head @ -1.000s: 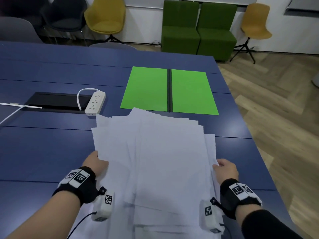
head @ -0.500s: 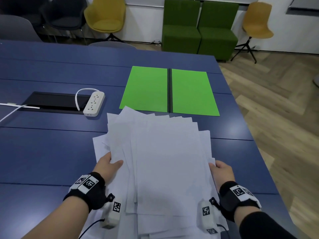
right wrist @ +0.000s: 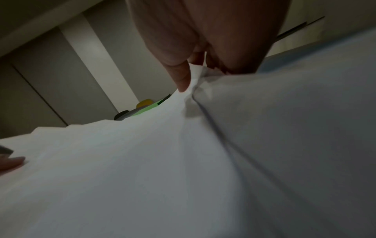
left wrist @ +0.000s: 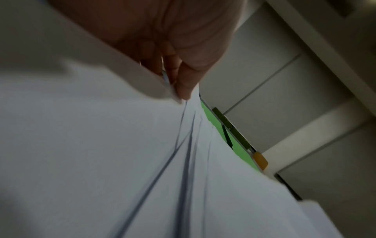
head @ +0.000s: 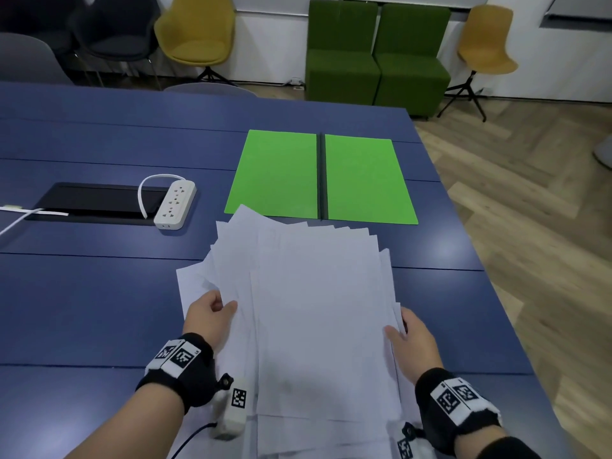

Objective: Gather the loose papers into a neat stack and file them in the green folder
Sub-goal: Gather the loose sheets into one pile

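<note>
- The papers (head: 318, 313) are a fanned, uneven pile of white sheets on the near part of the blue table (head: 82, 293), in front of the person; their far corners splay out to the left and do not line up.
- The far edge of the pile reaches the near edge of the folder (head: 318, 175), and one corner overlaps it slightly.
- The folder lies open and flat, two bright green panels with a dark spine between them, towards the far right of the table.
- The left hand (head: 208, 318) holds the pile's left edge: its thumb lies on top of the sheets and the fingers are tucked under them. The left wrist view shows fingertips pinching several sheet edges together.
- The right hand (head: 412, 339) holds the pile's right edge the same way, thumb on top and fingers curled beneath. The right wrist view shows the paper crumpled slightly where the fingers (right wrist: 181, 77) grip.
- Both wrists wear black bands with printed markers and a small white camera unit.
- A white power strip (head: 175, 204) lies left of the folder, its cord looping back to a black recessed panel (head: 96, 202) in the table.
- Beyond the table stand two green armchairs (head: 377, 54), yellow chairs (head: 195, 38) and darker chairs, on a wooden floor.
</note>
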